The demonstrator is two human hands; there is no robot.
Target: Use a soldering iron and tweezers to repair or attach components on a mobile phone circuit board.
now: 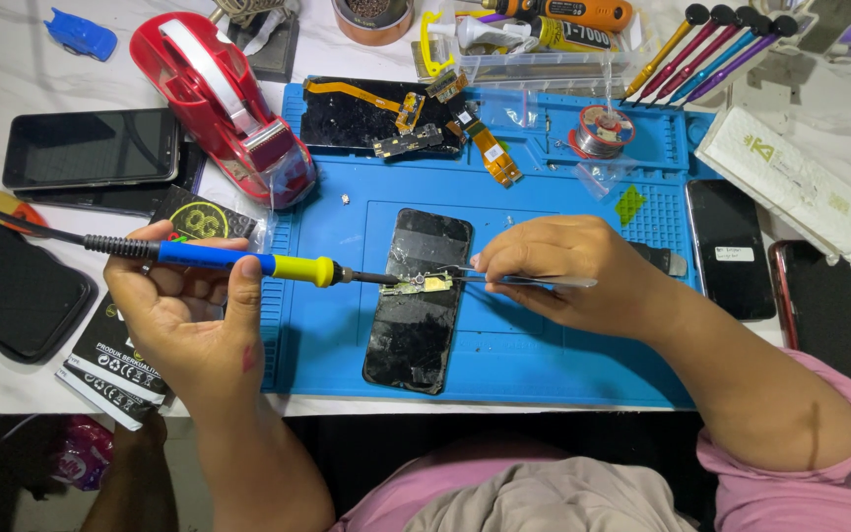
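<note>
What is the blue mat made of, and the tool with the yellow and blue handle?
The blue mat looks like soft, matte rubber or silicone: it shines dully and has moulded trays and ridges. The soldering iron in the left hand seems to have a smooth plastic handle, a ribbed black rubbery end and a dark metal tip. The tweezers in the right hand look like shiny metal.

Soldering iron [219,260] blue-yellow; mat [544,345] blue; tape dispenser [224,99] red; phone screen [418,315] black.

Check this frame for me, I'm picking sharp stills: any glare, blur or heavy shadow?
Head view: even overhead light, sharp at centre; soft glare on the mat and tape dispenser; soldering iron and tweezers crisp; under the table dark; edges slightly curved.
</note>
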